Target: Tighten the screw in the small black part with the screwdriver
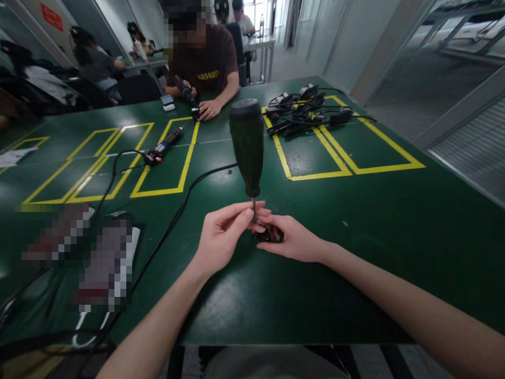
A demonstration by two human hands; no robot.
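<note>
A tool (169,140) lies left of the upright screwdriver (248,150), cables (305,109) right of it. The left hand (221,237) pinches its shaft (254,202); the right hand's (298,239) grip closes on a black part (279,235) below.

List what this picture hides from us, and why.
In the head view:
Tip of the screwdriver: hidden by the left hand and right hand.
Small black part: partly covered by the right hand.
Nearer white-edged object: pixelation obscures its face.
White sheet: cut off by the left edge.
</note>
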